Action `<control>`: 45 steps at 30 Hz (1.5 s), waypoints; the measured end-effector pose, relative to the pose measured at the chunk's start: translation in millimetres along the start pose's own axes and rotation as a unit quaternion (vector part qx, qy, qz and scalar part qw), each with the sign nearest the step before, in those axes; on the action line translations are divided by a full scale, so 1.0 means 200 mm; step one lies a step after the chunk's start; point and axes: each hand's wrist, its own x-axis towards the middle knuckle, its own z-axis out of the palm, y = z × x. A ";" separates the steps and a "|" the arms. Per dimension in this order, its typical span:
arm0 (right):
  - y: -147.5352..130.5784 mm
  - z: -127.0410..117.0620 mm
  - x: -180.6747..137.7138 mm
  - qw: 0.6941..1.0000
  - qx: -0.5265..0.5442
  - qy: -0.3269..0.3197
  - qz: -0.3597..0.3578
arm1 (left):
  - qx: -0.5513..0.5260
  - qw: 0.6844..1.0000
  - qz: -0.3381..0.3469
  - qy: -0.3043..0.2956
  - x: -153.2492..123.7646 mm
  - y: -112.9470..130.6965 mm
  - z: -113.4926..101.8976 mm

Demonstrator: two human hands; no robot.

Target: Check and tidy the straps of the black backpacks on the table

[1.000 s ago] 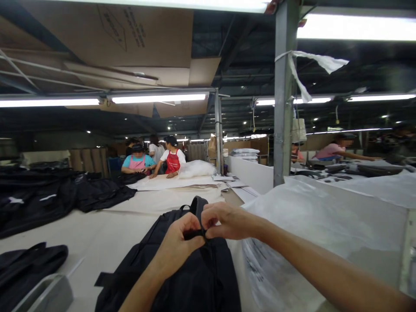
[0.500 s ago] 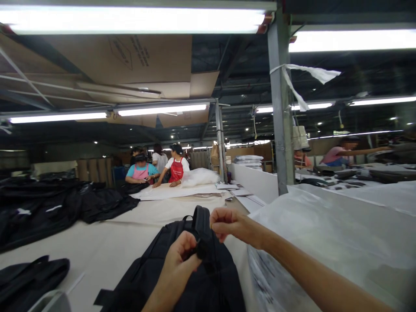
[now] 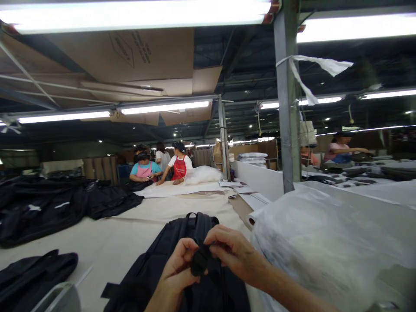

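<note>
Head view: left hand (image 3: pixel 177 273) and right hand (image 3: pixel 232 253), grips pinched on black backpack's (image 3: pixel 169 264) strap buckle (image 3: pixel 199 262); no legible writing.

both hands meet over a black backpack (image 3: pixel 175 268) on the cloth-covered table (image 3: pixel 130 234) — left hand (image 3: pixel 180 271) and right hand (image 3: pixel 232 253) pinching a black strap buckle (image 3: pixel 200 261); clear plastic bags (image 3: pixel 325 242) just right.

Your bare left hand (image 3: pixel 177 273) and bare right hand (image 3: pixel 232 253) show no gloves, rings or watch. Your two forearms are uncovered too, with no sleeve reaching into view at either wrist.
</note>
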 end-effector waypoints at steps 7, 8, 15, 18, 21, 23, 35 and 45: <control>0.00 0.05 -0.01 0.990 -0.086 -0.074 -0.083 | -0.058 0.994 -0.011 0.087 -0.07 -0.05 -0.02; 0.00 0.05 -0.01 0.986 -0.107 -0.083 -0.100 | -0.063 0.993 -0.016 0.094 -0.07 -0.06 -0.02; -0.01 0.06 0.05 0.951 -0.249 -0.148 -0.112 | -0.072 0.986 -0.024 0.150 -0.10 -0.11 -0.06; 0.00 0.07 0.07 0.941 -0.294 -0.140 -0.096 | -0.073 0.981 -0.034 0.177 -0.10 -0.11 -0.06; 0.01 0.09 0.09 0.950 -0.290 -0.075 -0.091 | -0.131 0.974 -0.057 0.175 -0.09 -0.08 -0.04; 0.03 0.12 0.09 0.957 -0.275 -0.023 -0.092 | -0.159 0.971 -0.065 0.168 -0.08 -0.05 -0.02; 0.03 0.18 -0.02 0.971 0.182 -0.114 0.105 | -0.081 0.972 -0.040 0.215 0.03 -0.06 0.01; 0.08 0.26 -0.06 0.984 0.122 -0.096 0.090 | 0.015 0.976 -0.044 0.213 0.05 -0.09 0.01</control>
